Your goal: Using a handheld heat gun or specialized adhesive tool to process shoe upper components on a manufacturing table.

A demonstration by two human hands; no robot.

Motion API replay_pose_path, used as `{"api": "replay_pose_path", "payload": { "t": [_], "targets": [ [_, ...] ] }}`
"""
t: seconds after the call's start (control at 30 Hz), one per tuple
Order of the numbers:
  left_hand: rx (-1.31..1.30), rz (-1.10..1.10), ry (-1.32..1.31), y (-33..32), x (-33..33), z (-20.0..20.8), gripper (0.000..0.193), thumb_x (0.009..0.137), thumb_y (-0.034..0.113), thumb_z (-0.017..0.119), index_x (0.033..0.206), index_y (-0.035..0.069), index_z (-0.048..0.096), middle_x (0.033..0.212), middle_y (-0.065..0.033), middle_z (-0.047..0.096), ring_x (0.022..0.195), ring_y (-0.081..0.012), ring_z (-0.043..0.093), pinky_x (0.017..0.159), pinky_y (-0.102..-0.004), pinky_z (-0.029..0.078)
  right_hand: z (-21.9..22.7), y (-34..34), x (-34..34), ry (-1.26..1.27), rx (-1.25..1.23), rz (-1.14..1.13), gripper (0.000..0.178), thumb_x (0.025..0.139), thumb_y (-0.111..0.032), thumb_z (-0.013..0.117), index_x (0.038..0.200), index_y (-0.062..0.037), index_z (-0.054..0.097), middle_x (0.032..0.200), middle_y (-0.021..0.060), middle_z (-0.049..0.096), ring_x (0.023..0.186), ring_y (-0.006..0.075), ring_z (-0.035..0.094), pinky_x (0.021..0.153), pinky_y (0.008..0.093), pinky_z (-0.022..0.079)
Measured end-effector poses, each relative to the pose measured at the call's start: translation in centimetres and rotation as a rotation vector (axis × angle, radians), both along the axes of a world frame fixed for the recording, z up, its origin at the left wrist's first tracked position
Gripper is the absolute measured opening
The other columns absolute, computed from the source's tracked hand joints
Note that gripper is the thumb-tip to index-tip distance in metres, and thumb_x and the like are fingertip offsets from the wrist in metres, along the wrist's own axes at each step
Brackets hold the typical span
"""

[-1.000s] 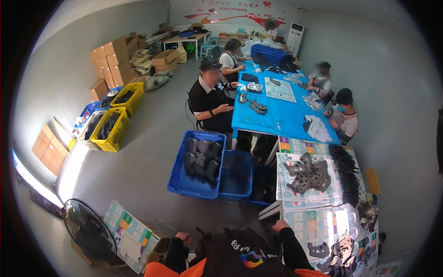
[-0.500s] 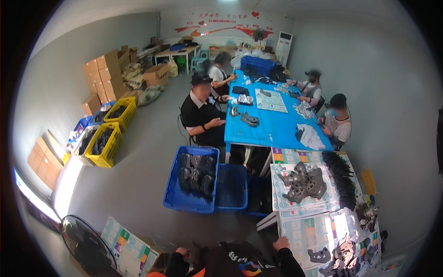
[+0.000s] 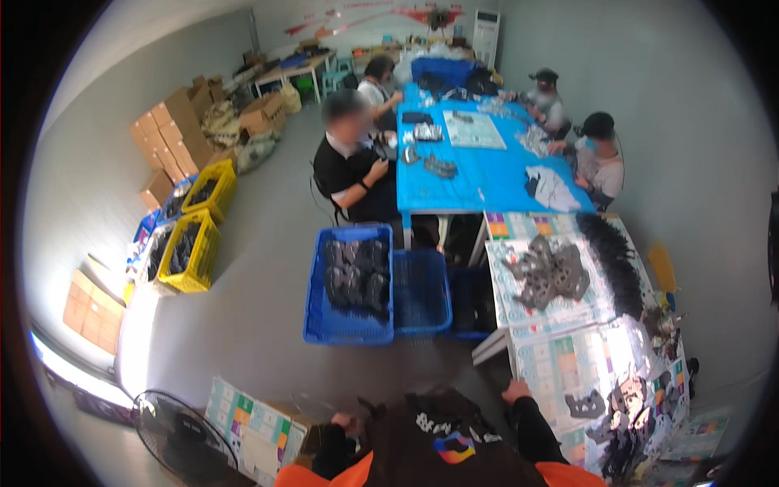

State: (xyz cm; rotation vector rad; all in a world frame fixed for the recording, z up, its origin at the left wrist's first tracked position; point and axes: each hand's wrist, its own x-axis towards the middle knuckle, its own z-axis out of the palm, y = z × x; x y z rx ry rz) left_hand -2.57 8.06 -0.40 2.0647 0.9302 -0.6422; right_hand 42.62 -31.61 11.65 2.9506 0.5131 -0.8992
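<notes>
My left hand is low in front of my body, its fingers curled in, and nothing shows in it. Close to it on the left are patterned sheets. At the near left edge of the patterned worktable, my right hand rests with fingers folded; they look closed, with no object visible. The nearest part on that table is a dark grey moulded piece with a notched edge. Beside it lies a sunlit heap of similar pieces. Farther along is a fanned pile of grey pieces with holes.
A blue crate holding dark moulded parts stands ahead, beside another blue crate. Co-workers sit around the long blue table. A black fan is at lower left. Yellow crates and cardboard boxes line the left side.
My view has tilted downward, so the scene sits higher in the picture. My right hand stays at the table edge. The nearest co-worker on the left has drawn their hands in.
</notes>
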Motion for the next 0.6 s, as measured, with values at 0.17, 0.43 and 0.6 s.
{"api": "replay_pose_path", "payload": {
  "t": [0.17, 0.43, 0.6],
  "targets": [
    [0.366, -0.290, -0.107, -2.1, -1.9, 0.5, 0.038, 0.098, 0.032, 0.043, 0.102, 0.008, 0.072, 0.089, -0.0112, 0.073, 0.075, -0.0255, 0.072, 0.073, -0.0419, 0.057, -0.2, 1.4, 0.0, 0.001, 0.001, 0.015, 0.050, 0.076, -0.033, 0.067, 0.119, -0.0070, 0.064, 0.131, 0.0258, 0.052, 0.121, 0.0404, 0.054, 0.099, 0.0503, 0.048],
    [-0.382, 0.618, -0.138, -1.4, -0.2, 2.7, 0.029, 0.101, 0.025, 0.050, 0.096, 0.001, 0.066, 0.082, -0.0118, 0.071, 0.065, -0.0247, 0.070, 0.056, -0.0367, 0.058, 1.0, 1.4, -0.1, 0.016, 0.030, 0.007, 0.051, 0.074, -0.032, 0.066, 0.119, -0.0072, 0.064, 0.131, 0.0242, 0.052, 0.122, 0.0407, 0.053, 0.101, 0.0491, 0.046],
    [-0.306, 0.415, -0.105, -1.0, 0.5, 1.4, 0.029, 0.101, 0.024, 0.049, 0.097, 0.000, 0.066, 0.082, -0.0113, 0.072, 0.066, -0.0235, 0.070, 0.056, -0.0363, 0.056, 0.8, 1.1, 0.6, 0.068, 0.019, 0.003, 0.052, 0.074, -0.031, 0.064, 0.120, -0.0058, 0.063, 0.131, 0.0263, 0.051, 0.122, 0.0417, 0.053, 0.104, 0.0480, 0.044]
  ]
}}
